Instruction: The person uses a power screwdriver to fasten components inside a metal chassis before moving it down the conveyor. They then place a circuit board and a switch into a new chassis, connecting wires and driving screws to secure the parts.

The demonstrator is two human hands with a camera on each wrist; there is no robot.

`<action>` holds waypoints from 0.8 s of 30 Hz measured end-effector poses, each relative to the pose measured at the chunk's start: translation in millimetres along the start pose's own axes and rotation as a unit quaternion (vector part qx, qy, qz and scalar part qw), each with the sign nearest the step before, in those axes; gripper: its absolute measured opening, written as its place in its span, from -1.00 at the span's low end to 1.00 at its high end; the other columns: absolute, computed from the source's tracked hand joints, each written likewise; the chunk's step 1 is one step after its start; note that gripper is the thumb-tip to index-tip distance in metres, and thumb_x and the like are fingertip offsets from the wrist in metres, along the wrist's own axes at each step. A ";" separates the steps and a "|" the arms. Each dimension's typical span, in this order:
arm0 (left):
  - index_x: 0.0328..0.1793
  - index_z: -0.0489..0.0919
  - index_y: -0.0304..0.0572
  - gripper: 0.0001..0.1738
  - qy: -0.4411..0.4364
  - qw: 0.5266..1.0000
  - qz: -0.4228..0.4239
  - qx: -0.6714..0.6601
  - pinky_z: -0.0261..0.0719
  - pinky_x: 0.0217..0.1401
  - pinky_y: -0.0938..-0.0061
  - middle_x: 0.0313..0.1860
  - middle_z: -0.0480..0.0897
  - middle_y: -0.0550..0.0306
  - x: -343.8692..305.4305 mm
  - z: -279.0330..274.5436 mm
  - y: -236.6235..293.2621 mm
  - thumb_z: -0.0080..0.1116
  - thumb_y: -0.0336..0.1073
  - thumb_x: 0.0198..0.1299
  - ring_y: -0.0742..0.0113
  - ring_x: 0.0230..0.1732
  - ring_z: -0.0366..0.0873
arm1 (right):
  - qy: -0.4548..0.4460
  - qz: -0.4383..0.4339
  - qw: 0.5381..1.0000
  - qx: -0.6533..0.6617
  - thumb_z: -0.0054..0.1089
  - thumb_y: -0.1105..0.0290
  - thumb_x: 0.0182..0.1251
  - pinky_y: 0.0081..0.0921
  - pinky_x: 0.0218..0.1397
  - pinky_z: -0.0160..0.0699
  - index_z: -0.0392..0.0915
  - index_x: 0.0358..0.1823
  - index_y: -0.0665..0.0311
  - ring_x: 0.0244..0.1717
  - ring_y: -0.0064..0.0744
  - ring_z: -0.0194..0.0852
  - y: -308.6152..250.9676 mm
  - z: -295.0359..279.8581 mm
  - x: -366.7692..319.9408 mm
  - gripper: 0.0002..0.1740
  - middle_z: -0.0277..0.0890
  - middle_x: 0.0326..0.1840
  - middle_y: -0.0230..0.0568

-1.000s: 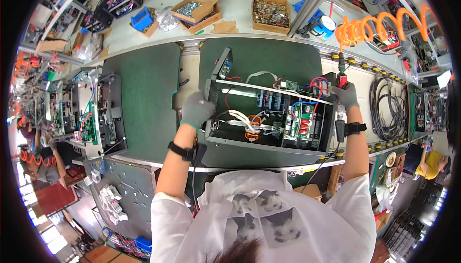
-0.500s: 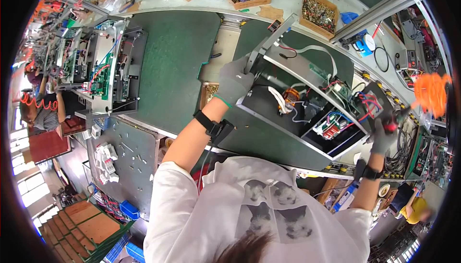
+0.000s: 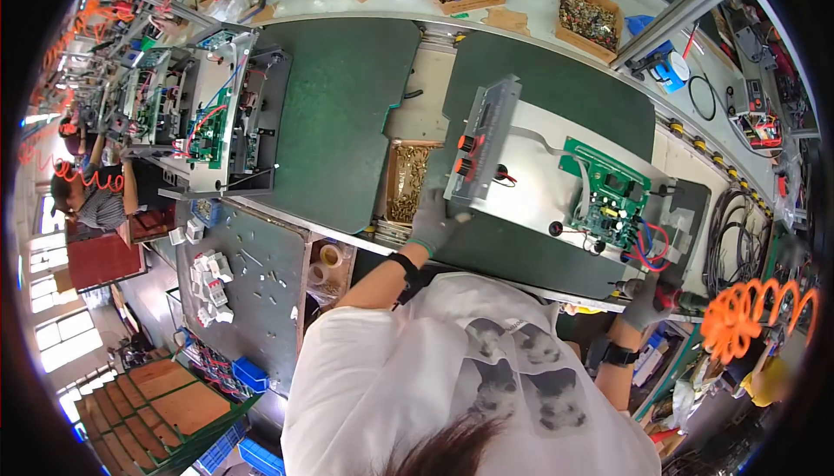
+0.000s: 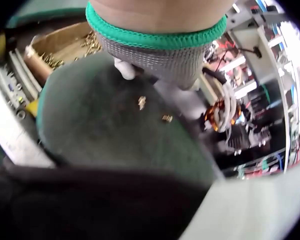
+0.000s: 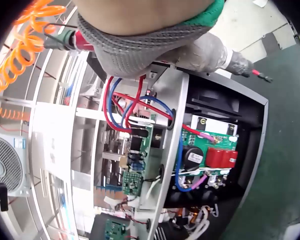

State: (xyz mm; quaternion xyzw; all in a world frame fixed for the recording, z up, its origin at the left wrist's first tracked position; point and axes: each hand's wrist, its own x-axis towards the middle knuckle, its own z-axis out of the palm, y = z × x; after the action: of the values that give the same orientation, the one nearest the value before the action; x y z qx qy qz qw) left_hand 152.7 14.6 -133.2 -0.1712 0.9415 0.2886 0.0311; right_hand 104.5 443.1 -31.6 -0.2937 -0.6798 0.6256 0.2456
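An open metal chassis (image 3: 521, 202) lies across the green bench mat, its pale inner plate and green circuit board (image 3: 608, 194) facing up. Its grey front panel (image 3: 486, 142) with orange-rimmed connectors stands at the left end. My gloved left hand (image 3: 433, 220) grips the chassis at the near corner by that panel; most of its fingers are hidden in the left wrist view. At the other end, my gloved right hand (image 3: 643, 304) holds an air screwdriver (image 5: 205, 55) against the chassis end, bit pointing away from the orange coiled hose (image 3: 751, 315). Red and blue wires (image 5: 122, 105) loop beside that hand.
Left of the chassis sits a box of brass fasteners (image 3: 393, 181). Two loose brass pieces (image 4: 142, 103) lie on the mat. Another chassis (image 3: 208, 111) stands farther left. Boxes of hardware (image 3: 584, 42) line the back shelf. Black cables (image 3: 730, 241) coil at the right.
The chassis has swung round and rolled toward me, so its plate and circuit board now face up. Both hands moved with it; the right came nearer my body, still holding the screwdriver.
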 end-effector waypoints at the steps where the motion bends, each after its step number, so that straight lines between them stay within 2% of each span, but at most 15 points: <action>1: 0.19 0.38 -0.32 -0.16 0.030 0.994 0.015 0.101 0.47 0.16 0.22 0.07 0.47 -0.15 -4.2 4.5 7.0 0.34 0.15 -0.09 -0.10 0.13 0.47 | 0.033 -0.025 0.999 -0.006 0.41 0.54 0.06 -0.56 -0.71 0.34 0.45 -0.19 0.29 -0.70 -0.50 0.36 2.0 4.4 3.0 -0.68 0.49 -0.49 -0.24; 2: 0.19 0.38 -0.32 -0.16 0.030 0.994 0.023 0.101 0.47 0.16 0.22 0.07 0.47 -0.15 -4.7 8.5 13.5 0.34 0.15 -0.09 -0.10 0.13 0.47 | 0.066 -0.050 0.996 -0.014 0.42 0.52 0.06 -0.53 -0.70 0.35 0.45 -0.20 0.29 -0.69 -0.49 0.36 2.3 5.9 2.9 -0.68 0.49 -0.48 -0.24; 4: 0.18 0.36 -0.35 -0.14 -0.090 0.990 -0.103 0.017 0.51 0.08 0.21 0.08 0.47 -0.16 -6.2 1.3 34.4 0.39 0.11 -0.12 -0.11 0.11 0.47 | 0.049 -0.009 0.999 -0.005 0.43 0.51 0.05 -0.52 -0.67 0.39 0.45 -0.21 0.29 -0.64 -0.48 0.39 -10.0 7.6 -3.3 -0.68 0.50 -0.43 -0.26; 5: 0.18 0.36 -0.35 -0.14 -0.087 0.991 -0.103 0.014 0.51 0.08 0.21 0.08 0.47 -0.16 -6.1 5.6 33.1 0.39 0.11 -0.12 -0.11 0.11 0.47 | 0.025 0.033 0.999 0.002 0.44 0.50 0.04 -0.52 -0.64 0.43 0.45 -0.21 0.29 -0.59 -0.47 0.41 -15.3 8.6 -5.0 -0.67 0.51 -0.38 -0.27; 6: 0.15 0.38 -0.30 -0.21 -0.088 0.988 -0.128 -0.015 0.51 0.05 0.18 0.06 0.48 -0.13 -4.9 12.3 29.3 0.39 0.06 -0.09 -0.12 0.08 0.48 | 0.023 0.029 0.999 0.003 0.44 0.50 0.04 -0.52 -0.64 0.43 0.45 -0.21 0.29 -0.59 -0.47 0.41 -8.5 6.8 -1.2 -0.67 0.51 -0.38 -0.27; 10: 0.05 0.45 -0.16 -0.46 -0.061 0.975 -0.188 -0.101 0.54 -0.05 0.12 -0.04 0.51 -0.06 -10.3 27.3 37.3 0.36 -0.12 -0.03 -0.12 -0.01 0.51 | 0.081 -0.038 0.996 -0.001 0.49 0.51 -0.03 -0.52 -0.53 0.50 0.47 -0.15 0.31 -0.47 -0.50 0.45 10.3 6.7 9.1 -0.59 0.54 -0.29 -0.29; 11: 0.05 0.45 -0.16 -0.46 -0.070 0.976 -0.176 -0.107 0.54 -0.05 0.12 -0.04 0.51 -0.06 -15.2 37.2 34.8 0.36 -0.12 -0.03 -0.12 -0.01 0.51 | 0.093 -0.091 0.991 -0.021 0.48 0.51 -0.02 -0.53 -0.51 0.51 0.48 -0.12 0.30 -0.45 -0.53 0.46 32.3 -3.5 23.1 -0.58 0.55 -0.27 -0.30; 12: 0.02 0.47 -0.10 -0.56 -0.048 0.988 -0.122 -0.086 0.55 -0.08 0.11 -0.06 0.52 -0.04 -19.2 49.7 24.8 0.30 -0.16 0.02 -0.13 -0.04 0.52 | 0.082 -0.079 0.993 -0.009 0.46 0.52 0.01 -0.54 -0.51 0.51 0.48 -0.15 0.29 -0.48 -0.53 0.47 31.9 -3.3 20.6 -0.63 0.55 -0.29 -0.29; 14: -0.01 0.49 -0.05 -0.65 -0.033 0.995 -0.049 -0.074 0.56 -0.11 0.11 -0.09 0.53 -0.03 -21.4 56.5 18.4 0.24 -0.20 0.07 -0.13 -0.08 0.53 | 0.073 -0.061 0.995 -0.016 0.52 0.46 -0.04 -0.53 -0.59 0.50 0.41 0.05 0.19 -0.51 -0.48 0.48 32.7 -4.5 19.7 -0.40 0.55 -0.20 -0.21; 16: -0.05 0.51 -0.02 -0.76 -0.032 0.997 0.061 0.035 0.54 -0.13 0.09 -0.08 0.54 -0.03 -19.4 52.5 15.3 0.15 -0.25 0.14 -0.12 -0.10 0.54 | 0.071 -0.033 0.997 -0.012 0.42 0.53 0.05 -0.54 -0.55 0.50 0.42 -0.16 0.27 -0.56 -0.50 0.46 -7.9 18.1 -7.6 -0.64 0.49 -0.42 -0.29; 18: -0.07 0.52 -0.02 -0.79 -0.052 0.993 0.095 0.054 0.53 -0.12 0.09 -0.09 0.55 -0.03 -18.7 48.1 13.3 0.12 -0.25 0.16 -0.11 -0.12 0.54 | 0.087 -0.093 0.992 -0.022 0.42 0.52 0.05 -0.55 -0.64 0.41 0.39 -0.15 0.26 -0.63 -0.52 0.42 6.8 15.8 -0.3 -0.62 0.46 -0.49 -0.33; 20: -0.08 0.53 -0.03 -0.81 -0.067 0.987 0.121 0.078 0.52 -0.10 0.09 -0.11 0.56 -0.04 -24.4 42.2 1.9 0.09 -0.24 0.19 -0.10 -0.13 0.55 | 0.063 -0.084 0.994 -0.021 0.49 0.46 -0.01 -0.55 -0.60 0.44 0.44 -0.08 0.22 -0.59 -0.55 0.41 17.6 8.2 5.4 -0.53 0.52 -0.37 -0.32; 21: -0.09 0.53 -0.06 -0.82 -0.030 0.994 0.101 0.008 0.51 -0.10 0.10 -0.14 0.57 -0.06 -30.7 38.9 -8.8 0.08 -0.26 0.19 -0.10 -0.13 0.55 | 0.049 -0.034 0.998 -0.004 0.49 0.46 -0.01 -0.58 -0.60 0.40 0.43 -0.13 0.21 -0.59 -0.58 0.38 0.9 13.9 -4.7 -0.56 0.49 -0.39 -0.35; 22: -0.09 0.53 -0.09 -0.82 0.007 0.995 0.079 -0.061 0.50 -0.09 0.11 -0.17 0.58 -0.08 -33.5 33.8 -19.4 0.08 -0.28 0.19 -0.09 -0.14 0.55 | 0.053 -0.036 0.998 -0.001 0.49 0.46 -0.01 -0.58 -0.60 0.40 0.43 -0.13 0.21 -0.59 -0.58 0.38 3.3 14.1 -2.3 -0.56 0.49 -0.39 -0.35; 24: -0.10 0.53 -0.14 -0.83 0.148 0.977 0.069 -0.135 0.50 -0.08 0.12 -0.21 0.59 -0.10 -34.3 2.0 -34.2 0.09 -0.32 0.19 -0.12 -0.18 0.56 | 0.061 -0.101 0.993 0.020 0.49 0.45 0.00 -0.59 -0.58 0.40 0.42 -0.15 0.20 -0.57 -0.60 0.39 15.5 14.3 0.6 -0.58 0.48 -0.39 -0.35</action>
State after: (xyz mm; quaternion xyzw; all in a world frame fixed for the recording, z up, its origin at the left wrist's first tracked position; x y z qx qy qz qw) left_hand 196.5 -0.3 -147.7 -0.1490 0.8975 0.3861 -0.1523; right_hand 95.5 434.1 -48.5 -0.2562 -0.6771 0.5920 0.3541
